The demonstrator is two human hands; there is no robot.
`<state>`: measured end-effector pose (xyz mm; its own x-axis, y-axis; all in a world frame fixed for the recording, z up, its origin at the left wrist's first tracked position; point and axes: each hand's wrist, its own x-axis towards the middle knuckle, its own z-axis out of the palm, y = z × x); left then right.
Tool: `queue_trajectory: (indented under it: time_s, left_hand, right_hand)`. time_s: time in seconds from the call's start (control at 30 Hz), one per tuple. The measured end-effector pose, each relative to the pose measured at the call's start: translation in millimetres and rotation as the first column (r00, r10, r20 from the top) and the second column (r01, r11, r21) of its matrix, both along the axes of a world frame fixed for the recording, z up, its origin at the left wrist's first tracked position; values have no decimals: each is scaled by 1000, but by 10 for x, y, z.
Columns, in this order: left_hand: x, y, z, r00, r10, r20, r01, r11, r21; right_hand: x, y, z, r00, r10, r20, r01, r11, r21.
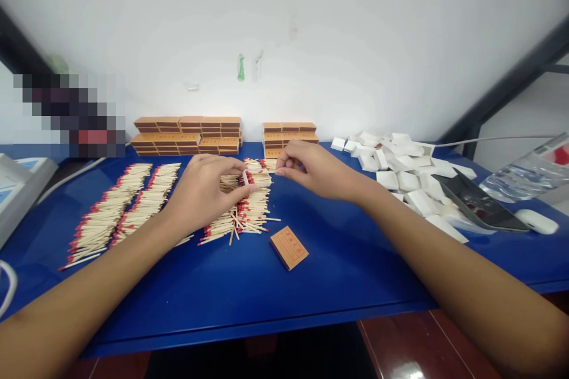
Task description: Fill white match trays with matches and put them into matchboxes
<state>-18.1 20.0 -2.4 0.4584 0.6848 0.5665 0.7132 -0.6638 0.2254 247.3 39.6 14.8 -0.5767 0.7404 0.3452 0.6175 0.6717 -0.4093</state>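
My left hand (207,186) is closed, thumb and fingers gripping a small white matchbox tray (246,177) above the matches. Red-headed matches (260,179) show right beside the tray; whether they lie inside it I cannot tell. Just to the right, my right hand (306,169) is curled in a pinch close to the match ends, and what its fingertips hold is not visible. A loose pile of matches (253,213) spreads under both hands. Nearer to me, an orange matchbox sleeve (288,247) with red print lies flat on the blue table (213,302).
Two rows of matches (106,207) run along the left. Stacked orange matchboxes (186,136) and a second stack (288,133) stand against the wall. At right are heaped white trays (404,163), a phone (482,201), a white case (537,221) and a plastic bottle (528,172).
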Motion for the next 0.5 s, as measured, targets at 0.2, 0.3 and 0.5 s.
queue_trajectory:
  time_s: [0.2, 0.3, 0.5]
  left_hand:
    - [15, -27, -5, 1000, -20, -1, 20, 1000, 21]
    - [26, -46, 4, 1000, -28, -5, 28, 999, 30]
    - [49, -60, 7, 999, -37, 10, 37, 999, 28]
  right_hand:
    - [-82, -98, 17, 999, 45, 11, -45, 999, 11]
    - [-108, -131, 22, 997, 57, 49, -57, 998, -4]
    - [-147, -172, 25, 997, 71, 32, -71, 997, -11]
